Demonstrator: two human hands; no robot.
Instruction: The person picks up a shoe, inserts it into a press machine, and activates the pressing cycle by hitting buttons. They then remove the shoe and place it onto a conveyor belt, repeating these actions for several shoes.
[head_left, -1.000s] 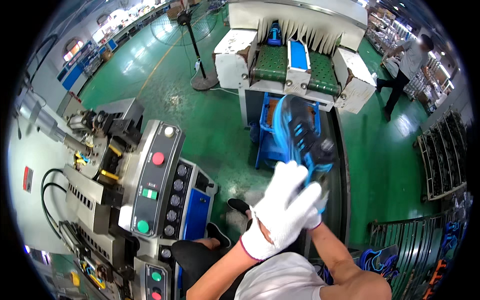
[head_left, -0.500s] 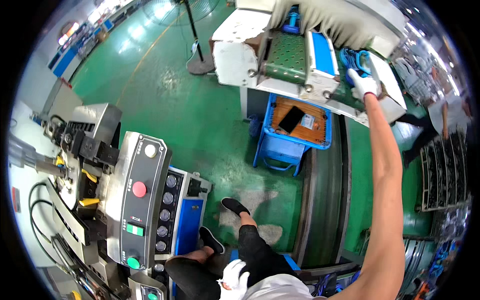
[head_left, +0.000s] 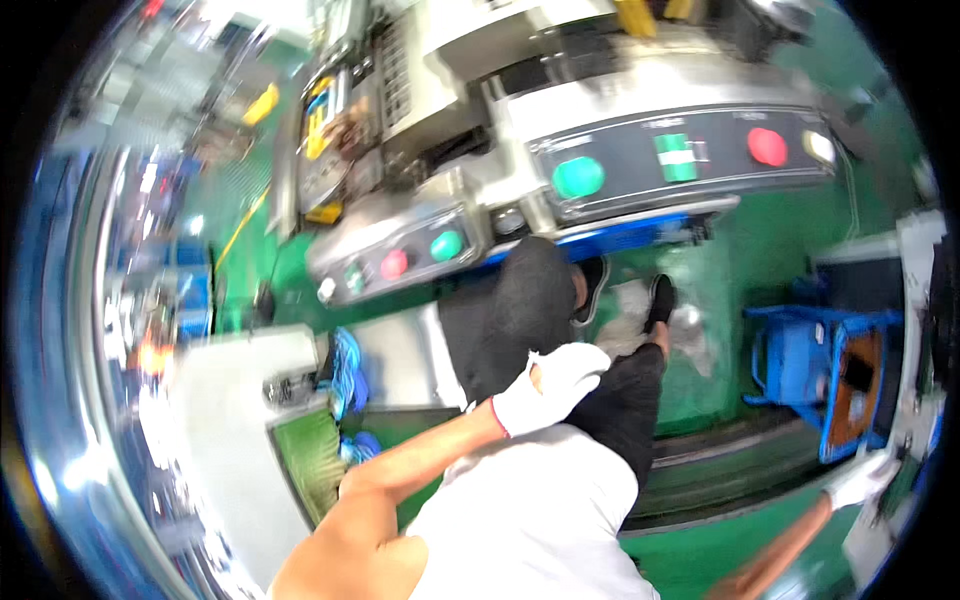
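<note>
My left hand, in a white glove, rests on my thigh in dark trousers, fingers loosely bent and holding nothing. My right hand, also in a white glove, is stretched far out to the lower right. It reaches the edge of a white machine frame beside a blue crate. The picture is blurred there, so whether it grips anything cannot be told. I wear a white shirt.
A grey control panel with green and red round buttons stands ahead, with a smaller button panel to its left. Blue shoes lie by a green belt at lower left. The floor is green.
The view has swung round sharply. My right arm, which held a blue shoe up to the conveyor, now reaches toward the lower right by the crate. My left hand stays at my lap.
</note>
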